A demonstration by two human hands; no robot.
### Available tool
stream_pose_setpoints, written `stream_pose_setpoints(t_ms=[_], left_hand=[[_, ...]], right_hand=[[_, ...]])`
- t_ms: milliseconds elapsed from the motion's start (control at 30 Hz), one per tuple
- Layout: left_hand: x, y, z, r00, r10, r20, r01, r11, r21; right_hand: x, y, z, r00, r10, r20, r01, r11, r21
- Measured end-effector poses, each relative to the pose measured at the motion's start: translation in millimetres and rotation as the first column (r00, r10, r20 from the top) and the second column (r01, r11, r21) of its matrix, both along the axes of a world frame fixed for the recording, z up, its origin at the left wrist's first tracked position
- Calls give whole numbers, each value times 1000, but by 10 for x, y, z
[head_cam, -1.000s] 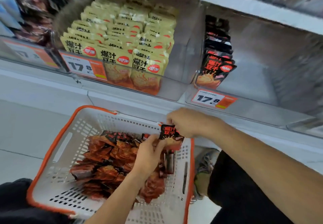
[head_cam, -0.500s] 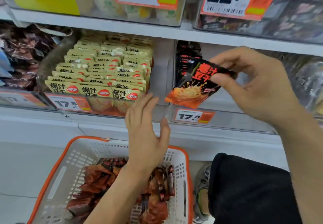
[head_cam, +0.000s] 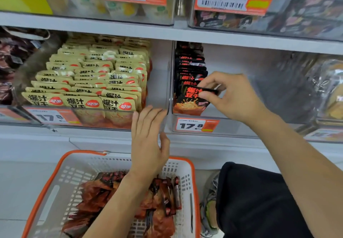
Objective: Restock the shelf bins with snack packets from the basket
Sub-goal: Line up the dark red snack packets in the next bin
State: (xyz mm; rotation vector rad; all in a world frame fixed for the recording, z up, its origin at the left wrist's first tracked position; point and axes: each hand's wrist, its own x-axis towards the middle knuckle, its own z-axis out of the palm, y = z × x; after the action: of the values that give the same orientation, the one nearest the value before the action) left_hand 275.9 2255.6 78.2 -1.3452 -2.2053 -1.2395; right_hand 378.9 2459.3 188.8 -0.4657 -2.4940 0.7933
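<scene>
My right hand (head_cam: 230, 98) pinches a black and red snack packet (head_cam: 191, 100) by its top edge, at the front of the row of black packets (head_cam: 189, 65) in a clear shelf bin (head_cam: 246, 128). My left hand (head_cam: 148, 139) is raised with straight fingers, its fingertips at the front edge of the neighbouring clear bin (head_cam: 157, 82), and it holds nothing. Below stands a white basket with an orange rim (head_cam: 187, 163), holding a heap of red and black packets (head_cam: 104, 197). The right part of the black-packet bin shows no packets.
The left bin is packed with beige packets (head_cam: 89, 82). Price tags reading 17.8 (head_cam: 196, 125) hang on both bin fronts. A shelf above carries more clear bins (head_cam: 278, 20). My dark-clothed knee (head_cam: 256, 200) and a shoe (head_cam: 209, 210) sit right of the basket.
My right hand has carried the black packet from the basket up and into the front of the bin's row. My left hand let go of it and rose to the bin edge.
</scene>
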Motion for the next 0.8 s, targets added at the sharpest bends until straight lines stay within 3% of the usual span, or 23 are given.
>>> stream_pose_setpoints(t_ms=[167,367,800], left_hand=[[16,-8,5,1000,-5,19,5,1000,16],[-12,-37,-4,1000,-27,8,27,1000,-15],[8,-38,10,999,-20,25,20,1000,-3]], right_hand=[[-132,13,-178,999,38,32,-41,996,74],[-191,69,-252,999,-37,-9,38,956,292],[-118,67,-215,997,-80,2,77,965,251]])
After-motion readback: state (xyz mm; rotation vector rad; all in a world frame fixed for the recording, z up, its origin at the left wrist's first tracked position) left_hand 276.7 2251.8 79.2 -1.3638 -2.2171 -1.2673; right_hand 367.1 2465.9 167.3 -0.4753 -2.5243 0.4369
